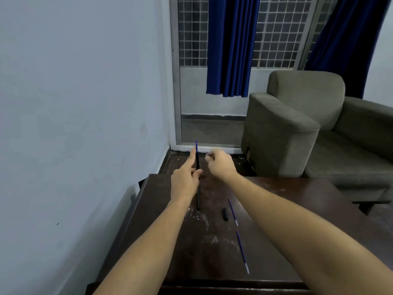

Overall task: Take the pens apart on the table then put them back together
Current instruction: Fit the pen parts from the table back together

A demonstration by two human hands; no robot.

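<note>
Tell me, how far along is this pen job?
Done: two thin blue refills and a short black cap lie loose on the dark wooden table. In hand: the left hand holds a black pen barrel, its refill poking out. Left: reassembly.

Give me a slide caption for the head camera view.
Left hand holds a black pen barrel, refill protruding; two blue refills lie on the table.

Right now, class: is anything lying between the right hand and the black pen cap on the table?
Nothing visible. The right hand hovers above the table's far edge, and the black pen cap lies nearer on bare tabletop. A blue refill lies just right of the cap, not in the path.
</note>
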